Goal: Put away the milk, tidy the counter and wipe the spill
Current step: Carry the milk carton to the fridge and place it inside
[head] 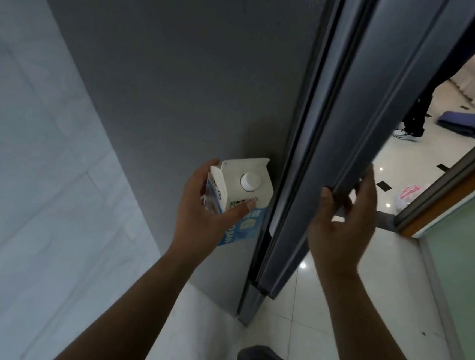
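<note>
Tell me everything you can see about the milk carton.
The milk carton is a gable-top paper carton, white on top with blue printed sides and a round white screw cap, which is on. It is held in the air, tilted, cap toward the camera, in the left hand, thumb across the front. It sits beside the edge of the dark fridge door; whether it touches it, I cannot tell.

The milk carton (pixel 239 191) is showing white on top with a white cap (pixel 250 180) — its lower half is turning light blue with white lettering. At twelve o'clock the fridge door (pixel 357 126) is gleaming dark grey, and at three o'clock the floor (pixel 333 315) is shining glossy cream with small black squares — a folded blue cloth (pixel 459 122) is lying at two o'clock.
</note>
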Action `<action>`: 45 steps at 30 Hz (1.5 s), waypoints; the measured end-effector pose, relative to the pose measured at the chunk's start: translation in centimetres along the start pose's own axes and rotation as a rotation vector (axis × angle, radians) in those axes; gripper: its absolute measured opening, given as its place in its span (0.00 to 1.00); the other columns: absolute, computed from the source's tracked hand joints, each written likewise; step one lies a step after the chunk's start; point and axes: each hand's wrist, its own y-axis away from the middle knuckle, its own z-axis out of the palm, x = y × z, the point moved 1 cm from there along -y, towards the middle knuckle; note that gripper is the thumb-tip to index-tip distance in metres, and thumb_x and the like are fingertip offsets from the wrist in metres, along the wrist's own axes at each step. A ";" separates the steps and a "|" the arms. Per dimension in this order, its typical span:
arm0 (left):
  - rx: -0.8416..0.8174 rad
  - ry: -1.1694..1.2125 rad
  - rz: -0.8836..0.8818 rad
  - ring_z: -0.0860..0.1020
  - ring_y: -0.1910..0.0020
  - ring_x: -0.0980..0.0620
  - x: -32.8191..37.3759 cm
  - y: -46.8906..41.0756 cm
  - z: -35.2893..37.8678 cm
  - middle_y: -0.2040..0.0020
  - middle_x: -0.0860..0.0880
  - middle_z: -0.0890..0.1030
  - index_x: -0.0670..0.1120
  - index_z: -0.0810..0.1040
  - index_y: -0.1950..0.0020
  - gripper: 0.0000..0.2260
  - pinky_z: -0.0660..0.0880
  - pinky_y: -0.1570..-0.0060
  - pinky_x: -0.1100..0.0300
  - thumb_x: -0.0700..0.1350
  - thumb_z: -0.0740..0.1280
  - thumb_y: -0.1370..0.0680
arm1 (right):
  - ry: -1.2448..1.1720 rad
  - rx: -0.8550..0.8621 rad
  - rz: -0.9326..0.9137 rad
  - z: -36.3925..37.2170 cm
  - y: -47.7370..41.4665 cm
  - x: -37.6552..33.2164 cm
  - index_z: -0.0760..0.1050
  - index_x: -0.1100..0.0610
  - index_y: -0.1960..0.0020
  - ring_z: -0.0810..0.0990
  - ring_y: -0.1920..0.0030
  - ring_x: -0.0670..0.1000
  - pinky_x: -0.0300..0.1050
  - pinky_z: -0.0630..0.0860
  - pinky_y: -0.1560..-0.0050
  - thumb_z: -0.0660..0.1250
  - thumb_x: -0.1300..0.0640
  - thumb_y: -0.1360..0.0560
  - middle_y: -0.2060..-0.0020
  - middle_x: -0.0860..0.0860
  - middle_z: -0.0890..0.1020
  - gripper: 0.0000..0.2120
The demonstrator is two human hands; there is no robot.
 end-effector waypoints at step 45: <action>-0.232 0.100 0.040 0.79 0.44 0.52 9.4 0.5 40.1 0.42 0.51 0.78 0.49 0.70 0.38 0.35 0.81 0.52 0.52 0.59 0.74 0.41 | 0.013 0.103 0.445 -33.2 -16.5 26.0 0.61 0.52 0.29 0.69 0.33 0.48 0.56 0.70 0.35 0.65 0.52 0.25 0.33 0.48 0.70 0.27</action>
